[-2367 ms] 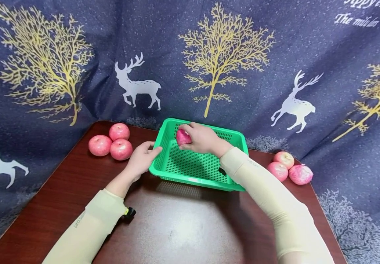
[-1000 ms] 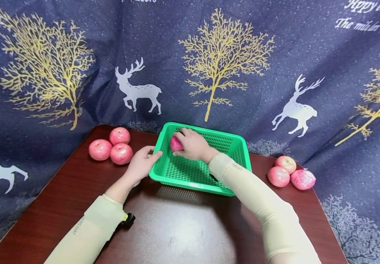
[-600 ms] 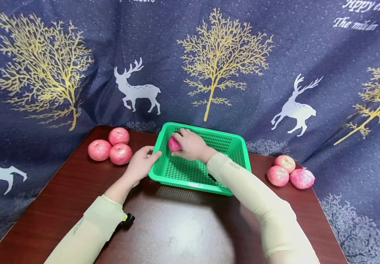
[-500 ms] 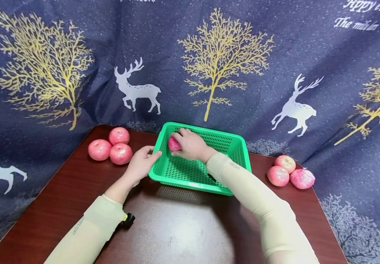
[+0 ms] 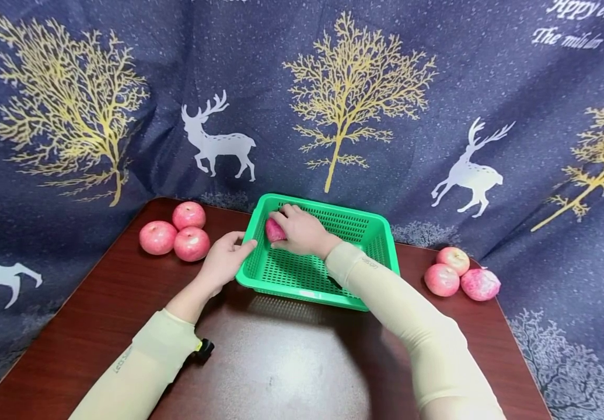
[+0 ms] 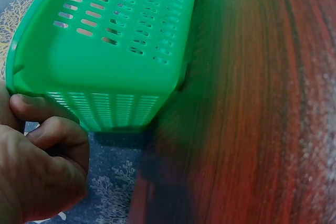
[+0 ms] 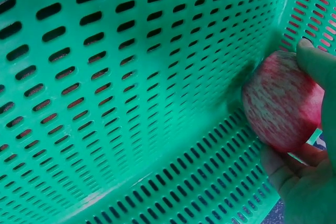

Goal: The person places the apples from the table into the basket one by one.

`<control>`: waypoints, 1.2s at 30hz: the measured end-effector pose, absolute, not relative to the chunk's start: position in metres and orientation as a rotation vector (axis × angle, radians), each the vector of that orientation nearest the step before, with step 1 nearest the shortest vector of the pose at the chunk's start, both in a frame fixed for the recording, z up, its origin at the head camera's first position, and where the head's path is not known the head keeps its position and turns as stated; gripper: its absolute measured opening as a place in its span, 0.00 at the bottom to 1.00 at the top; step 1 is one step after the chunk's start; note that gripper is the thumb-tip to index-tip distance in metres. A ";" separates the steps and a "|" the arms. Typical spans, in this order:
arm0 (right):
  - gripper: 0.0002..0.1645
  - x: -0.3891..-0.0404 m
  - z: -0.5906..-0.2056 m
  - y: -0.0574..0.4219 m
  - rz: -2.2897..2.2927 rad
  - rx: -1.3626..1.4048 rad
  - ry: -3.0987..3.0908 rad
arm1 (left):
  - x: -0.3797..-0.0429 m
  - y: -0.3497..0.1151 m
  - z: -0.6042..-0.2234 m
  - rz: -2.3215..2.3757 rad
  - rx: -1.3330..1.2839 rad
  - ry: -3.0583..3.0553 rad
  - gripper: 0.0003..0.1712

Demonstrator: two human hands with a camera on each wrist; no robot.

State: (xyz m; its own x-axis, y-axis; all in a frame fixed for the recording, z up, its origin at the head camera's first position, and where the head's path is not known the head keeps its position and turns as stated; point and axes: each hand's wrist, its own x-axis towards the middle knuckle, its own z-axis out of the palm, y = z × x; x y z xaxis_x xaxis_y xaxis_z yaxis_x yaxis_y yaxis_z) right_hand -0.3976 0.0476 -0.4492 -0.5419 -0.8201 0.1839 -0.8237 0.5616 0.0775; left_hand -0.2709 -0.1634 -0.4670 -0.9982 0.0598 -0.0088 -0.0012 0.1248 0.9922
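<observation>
A green plastic basket (image 5: 302,296) with slotted walls stands near the back of the table. My left hand (image 5: 224,261) pinches its left rim between thumb and fingers; in the left wrist view the fingers curl under the rim of the basket (image 6: 100,72). Inside the basket, at its back left, my right hand (image 5: 304,232) grips a red apple (image 5: 275,230). The right wrist view shows the streaked apple (image 7: 281,100) low in a corner of the basket, thumb on one side and fingers on the other.
Three apples (image 5: 192,244) sit in a cluster left of the basket. To its right, near the table's edge, are two more apples (image 5: 442,280) and a darker pink, wrapped-looking fruit (image 5: 481,284). A dark patterned cloth (image 5: 375,146) hangs right behind the brown table (image 5: 286,361).
My right hand has carried the apple slightly left and lower into the basket's back left, then moved only a touch further left. The left hand stays on the rim.
</observation>
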 end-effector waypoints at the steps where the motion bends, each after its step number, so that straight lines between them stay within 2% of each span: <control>1: 0.47 -0.397 -0.449 0.048 0.034 1.384 -2.600 | -0.271 -0.163 -0.467 2.050 0.062 2.318 0.25; 23: 0.48 -0.394 -0.449 0.047 0.005 1.349 -2.648 | -0.270 -0.163 -0.465 2.030 0.055 2.327 0.28; 36: 0.55 -0.393 -0.451 0.045 -0.073 1.333 -2.602 | -0.270 -0.163 -0.466 2.034 0.064 2.340 0.26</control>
